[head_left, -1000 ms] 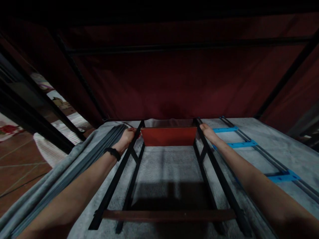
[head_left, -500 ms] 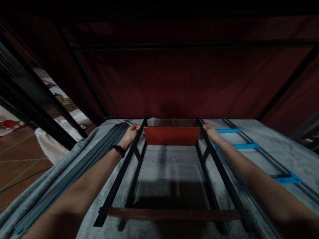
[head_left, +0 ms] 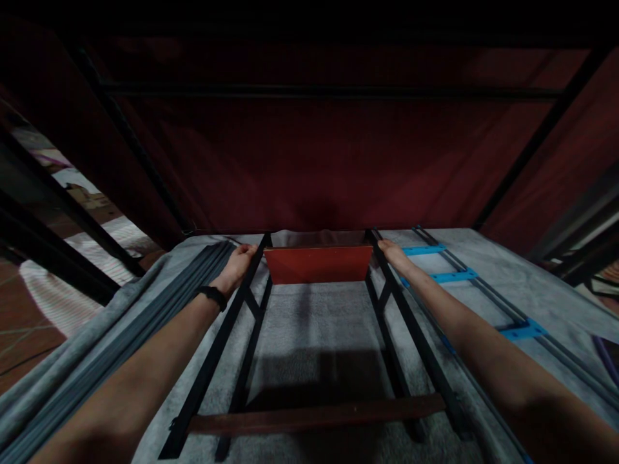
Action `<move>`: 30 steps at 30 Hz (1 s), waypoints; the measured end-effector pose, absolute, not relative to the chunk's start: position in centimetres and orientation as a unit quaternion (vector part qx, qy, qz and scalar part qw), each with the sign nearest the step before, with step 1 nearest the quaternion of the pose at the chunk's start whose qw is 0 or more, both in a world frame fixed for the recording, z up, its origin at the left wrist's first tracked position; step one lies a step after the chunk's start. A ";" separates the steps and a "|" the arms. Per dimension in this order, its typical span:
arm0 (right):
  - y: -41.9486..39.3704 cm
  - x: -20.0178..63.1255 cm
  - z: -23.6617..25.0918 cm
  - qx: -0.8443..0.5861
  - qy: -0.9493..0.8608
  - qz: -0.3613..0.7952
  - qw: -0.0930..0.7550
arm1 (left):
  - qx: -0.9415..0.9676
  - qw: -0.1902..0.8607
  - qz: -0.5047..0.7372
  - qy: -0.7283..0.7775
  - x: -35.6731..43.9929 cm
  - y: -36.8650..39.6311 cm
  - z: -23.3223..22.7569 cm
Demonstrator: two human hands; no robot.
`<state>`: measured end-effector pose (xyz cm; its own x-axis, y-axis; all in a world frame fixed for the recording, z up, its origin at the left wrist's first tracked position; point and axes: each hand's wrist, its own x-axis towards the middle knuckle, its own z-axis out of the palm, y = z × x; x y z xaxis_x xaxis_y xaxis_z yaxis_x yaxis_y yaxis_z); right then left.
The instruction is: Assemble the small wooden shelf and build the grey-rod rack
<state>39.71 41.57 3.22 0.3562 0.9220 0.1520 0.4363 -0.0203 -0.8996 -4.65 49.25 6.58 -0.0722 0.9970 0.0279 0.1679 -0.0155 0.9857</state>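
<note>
The left hand (head_left: 238, 265) has its grip curled over the far end of the left rail of a black metal frame (head_left: 220, 348), the fingers closed on the bar; a dark band sits on that wrist; the right hand (head_left: 393, 255) lies against the far end of the right rail at the same height, but whether its grip wraps fully round the bar cannot be told from this angle. The frame lies flat on a grey blanket (head_left: 314, 322) with its long axis running from near to far, so both arms stretch along it and the two hands reach equally far; between the hands, at the far end, a red panel (head_left: 318, 264) spans rail to rail, and a dark brown crossbar (head_left: 314, 415) joins the rails at the near end. Right of the frame lies a thinner rack with blue brackets (head_left: 438, 278); left of it, folded grey fabric (head_left: 145, 316); a maroon cloth wall (head_left: 314, 161) stands beyond. No brand, label or writing is readable.
</note>
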 end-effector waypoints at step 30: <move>41.3 39.0 3.3 -0.662 -0.474 0.301 0.497 | 0.594 0.384 0.476 0.523 -4.9 50.8 6.0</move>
<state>39.05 41.26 3.34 0.3694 0.9264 0.0727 0.3286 -0.0570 -0.9428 -4.91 50.83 6.02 0.0000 0.9863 0.1648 0.2558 -0.1593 0.9535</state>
